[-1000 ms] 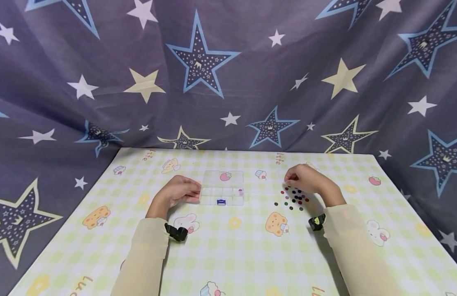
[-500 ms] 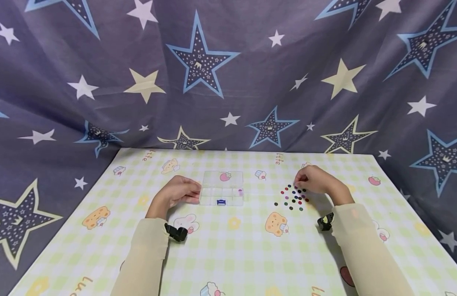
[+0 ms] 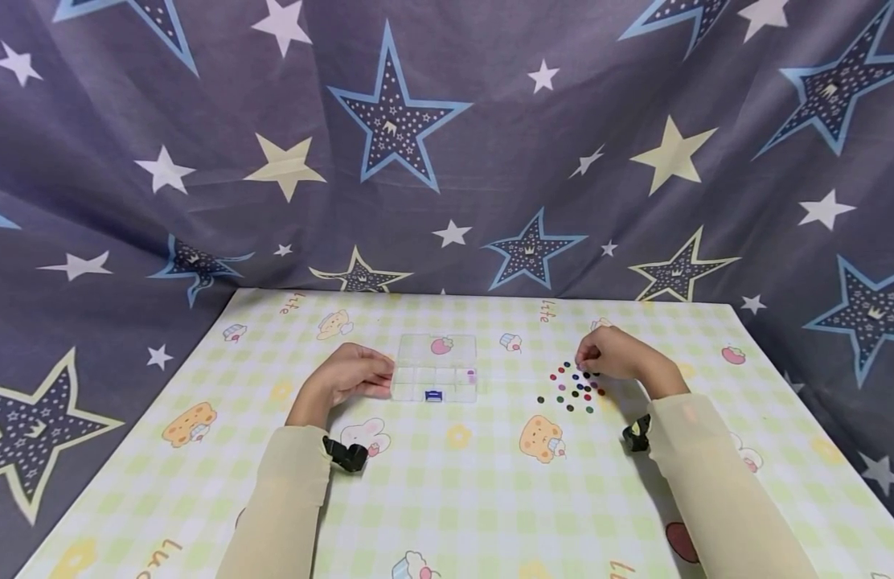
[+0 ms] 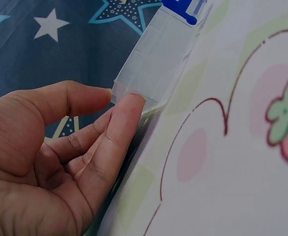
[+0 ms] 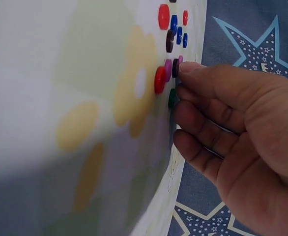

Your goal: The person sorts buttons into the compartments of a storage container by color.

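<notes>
My left hand [image 3: 351, 375] holds the left end of a clear plastic compartment box [image 3: 411, 392]. In the left wrist view, thumb and fingers [image 4: 129, 113] pinch the corner of that box [image 4: 156, 59]. Its lid [image 3: 418, 347] lies back, and a blue latch [image 3: 433, 396] sits at the front. One purple button [image 3: 471, 373] shows in a right-hand compartment. At the far side of a scatter of small buttons [image 3: 576, 394], my right hand [image 3: 612, 354] has its fingertips on a purple button [image 5: 181, 59], partly hidden by the thumb; the pinch itself is barely visible.
Red [image 5: 159, 80], blue [image 5: 179, 35], green [image 5: 172, 98] and black buttons [image 5: 170, 41] lie close around the right fingertips. A checked, cartoon-printed cloth [image 3: 447, 490] covers the table. A star-patterned curtain [image 3: 476, 161] hangs behind it.
Over the last second my right hand has moved a little to the right along the far edge of the buttons, then stayed. The left hand and box have kept their place.
</notes>
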Motion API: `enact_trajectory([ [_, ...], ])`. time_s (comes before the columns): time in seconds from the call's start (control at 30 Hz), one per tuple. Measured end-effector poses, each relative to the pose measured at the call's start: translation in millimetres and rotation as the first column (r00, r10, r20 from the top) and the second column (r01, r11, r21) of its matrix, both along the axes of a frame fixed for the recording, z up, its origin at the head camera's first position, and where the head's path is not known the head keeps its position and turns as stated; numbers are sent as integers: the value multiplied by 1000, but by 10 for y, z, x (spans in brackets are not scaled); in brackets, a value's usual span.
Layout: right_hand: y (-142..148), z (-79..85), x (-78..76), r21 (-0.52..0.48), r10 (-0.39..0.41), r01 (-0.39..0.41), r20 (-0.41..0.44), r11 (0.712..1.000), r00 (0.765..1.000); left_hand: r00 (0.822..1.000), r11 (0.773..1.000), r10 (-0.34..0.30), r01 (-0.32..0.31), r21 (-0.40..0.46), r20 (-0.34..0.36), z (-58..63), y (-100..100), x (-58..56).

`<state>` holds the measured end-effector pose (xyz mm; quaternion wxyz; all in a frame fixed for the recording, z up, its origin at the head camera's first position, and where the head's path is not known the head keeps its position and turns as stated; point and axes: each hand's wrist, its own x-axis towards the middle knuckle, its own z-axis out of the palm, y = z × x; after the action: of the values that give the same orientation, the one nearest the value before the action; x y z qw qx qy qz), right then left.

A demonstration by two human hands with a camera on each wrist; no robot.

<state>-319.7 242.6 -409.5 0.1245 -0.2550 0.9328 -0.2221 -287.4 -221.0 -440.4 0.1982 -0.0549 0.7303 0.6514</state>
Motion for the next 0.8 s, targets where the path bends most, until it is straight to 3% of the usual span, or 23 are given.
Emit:
enact_trajectory([
  [0.53,-44,28,-74,139,69,-70,14,988,998,1000,1000,-6,6,-2,-4,-9,-27,7],
  [0.8,-12,56,-38,119,88,-89,15,989,996,1000,1000,-12,12,3,-5,6,-9,9],
])
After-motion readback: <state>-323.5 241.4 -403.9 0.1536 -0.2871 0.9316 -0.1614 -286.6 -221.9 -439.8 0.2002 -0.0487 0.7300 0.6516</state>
